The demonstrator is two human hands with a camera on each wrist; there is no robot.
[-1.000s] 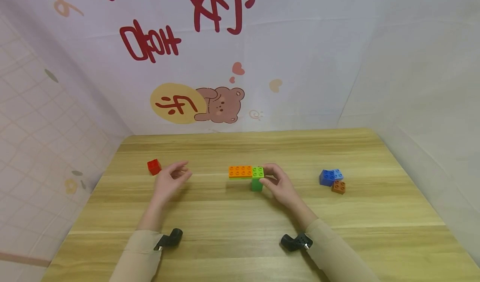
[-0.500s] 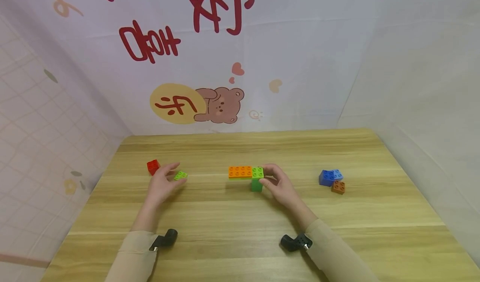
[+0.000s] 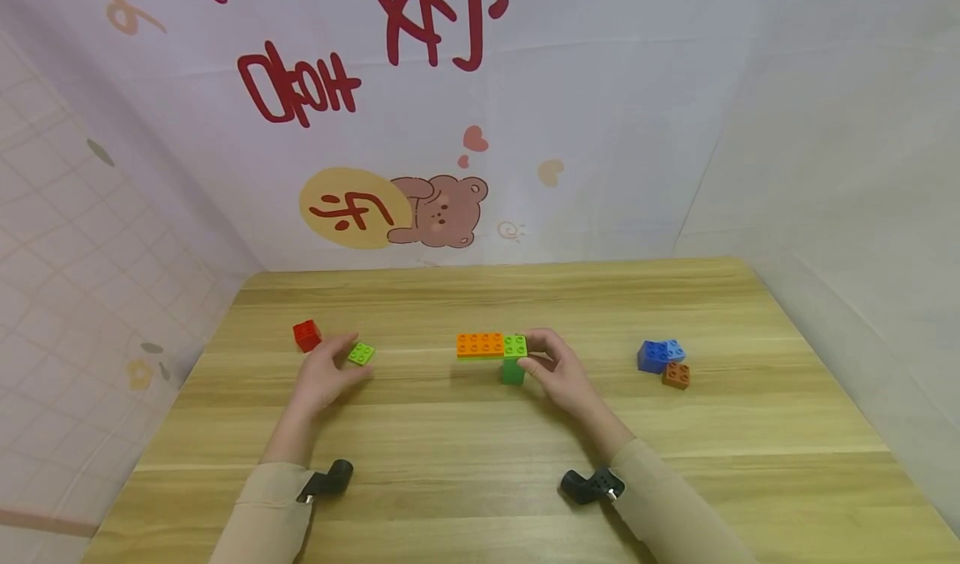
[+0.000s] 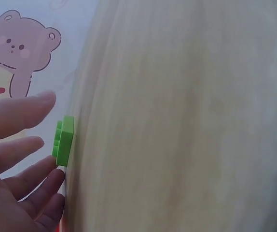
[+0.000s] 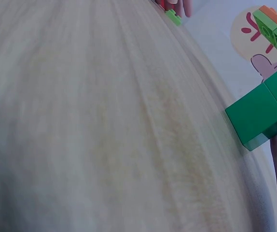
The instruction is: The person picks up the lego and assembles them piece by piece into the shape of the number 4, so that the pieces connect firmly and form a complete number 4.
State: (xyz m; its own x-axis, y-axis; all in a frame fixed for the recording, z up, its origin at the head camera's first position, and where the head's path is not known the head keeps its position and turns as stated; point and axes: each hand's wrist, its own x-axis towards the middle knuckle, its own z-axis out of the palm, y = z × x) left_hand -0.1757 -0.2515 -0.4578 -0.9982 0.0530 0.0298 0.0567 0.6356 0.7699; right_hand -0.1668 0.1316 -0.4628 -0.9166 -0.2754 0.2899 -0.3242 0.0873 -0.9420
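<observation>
In the head view a light green brick lies studs up on the wooden table. My left hand is around its left side, thumb and fingers parted, with a gap to the brick. The left wrist view shows the same light green brick just beyond the spread fingertips. My right hand grips a brick structure from its right side, between thumb and fingers. This structure has a dark green base, a light green brick on top and an orange brick jutting out to the left.
A red brick sits behind my left hand. On the right lie a dark blue brick, a light blue brick and a brown brick, close together. A printed white cloth hangs behind the table.
My left hand has moved left and slightly toward me, its fingers opening, and the light green brick hidden behind them now shows on the table. My right hand and the structure have stayed put.
</observation>
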